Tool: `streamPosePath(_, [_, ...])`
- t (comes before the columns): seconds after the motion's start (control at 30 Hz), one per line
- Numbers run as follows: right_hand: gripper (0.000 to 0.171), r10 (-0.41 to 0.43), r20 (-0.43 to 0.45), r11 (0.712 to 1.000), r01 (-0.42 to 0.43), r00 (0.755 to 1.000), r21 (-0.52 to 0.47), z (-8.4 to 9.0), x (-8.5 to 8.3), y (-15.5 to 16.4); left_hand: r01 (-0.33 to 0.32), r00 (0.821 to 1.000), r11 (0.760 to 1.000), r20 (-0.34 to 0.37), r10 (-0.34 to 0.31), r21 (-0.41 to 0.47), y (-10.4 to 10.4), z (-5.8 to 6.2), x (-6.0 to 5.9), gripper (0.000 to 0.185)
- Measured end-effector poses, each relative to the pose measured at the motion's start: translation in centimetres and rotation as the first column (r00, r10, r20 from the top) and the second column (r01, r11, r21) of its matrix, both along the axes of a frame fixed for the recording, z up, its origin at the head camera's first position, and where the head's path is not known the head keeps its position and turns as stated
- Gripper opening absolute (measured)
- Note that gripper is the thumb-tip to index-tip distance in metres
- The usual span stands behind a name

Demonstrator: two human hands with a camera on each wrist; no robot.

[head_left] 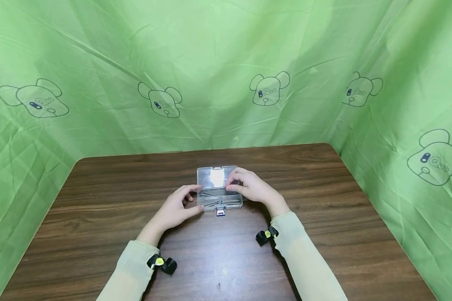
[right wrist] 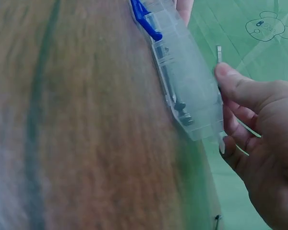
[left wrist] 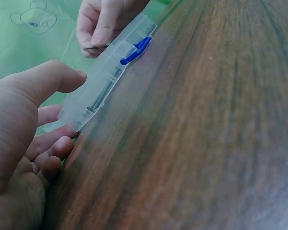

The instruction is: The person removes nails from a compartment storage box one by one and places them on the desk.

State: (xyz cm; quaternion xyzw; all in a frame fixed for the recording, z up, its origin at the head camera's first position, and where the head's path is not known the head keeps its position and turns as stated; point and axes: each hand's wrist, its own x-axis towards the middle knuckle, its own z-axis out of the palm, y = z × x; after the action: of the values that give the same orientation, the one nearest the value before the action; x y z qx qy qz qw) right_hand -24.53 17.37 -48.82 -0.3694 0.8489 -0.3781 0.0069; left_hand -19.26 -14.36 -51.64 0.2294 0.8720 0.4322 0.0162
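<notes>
A clear plastic box (head_left: 201, 204) with a blue latch (left wrist: 136, 51) sits on the table, its lid (head_left: 206, 177) raised at the back. Several thin metal rods (head_left: 231, 202) lie inside, in a front and a back compartment. My left hand (head_left: 176, 209) holds the box's left end, thumb at the front corner and fingers toward the back. Above the right part of the box, my right hand (head_left: 251, 187) pinches a thin metal rod (right wrist: 219, 53) between thumb and fingers. Most of that rod is hidden by the fingers, so its exact kind cannot be told.
The brown wood-grain table (head_left: 98, 217) has rounded far corners. Green cloth (head_left: 218, 125) printed with cartoon animal heads hangs behind it and along the sides. A black camera (head_left: 168, 266) is strapped to the left wrist, and another camera (head_left: 263, 238) to the right.
</notes>
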Motion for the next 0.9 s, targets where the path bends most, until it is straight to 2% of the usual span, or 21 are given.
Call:
streamPosePath(0.27, [0.006, -0.069, 0.116, 0.997, 0.072, 0.991, -0.021, 1.1, 0.4, -0.1, -0.003, 1.000, 1.000, -0.011, 0.003, 0.001, 0.0, 0.0, 0.1, 0.063])
streamPosePath(0.53, [0.012, -0.124, 0.142, 0.992, 0.122, 0.982, 0.020, 2.2, 0.8, 1.4, -0.003, 1.000, 1.000, -0.010, 0.003, -0.006, 0.1, -0.2, 0.2, 0.064])
streamPosePath(0.77, [0.019, -0.223, 0.200, 0.974, 0.226, 0.954, 0.006, 2.7, 0.9, 4.0, 0.000, 1.000, 1.000, -0.020, 0.000, -0.003, 0.1, -0.5, 0.3, 0.063])
streamPosePath(0.9, [0.021, -0.270, 0.218, 0.957, 0.286, 0.938, -0.047, 2.8, 0.9, 5.7, -0.002, 1.000, 1.000, -0.019, 0.002, -0.004, 0.1, -0.5, 0.3, 0.063])
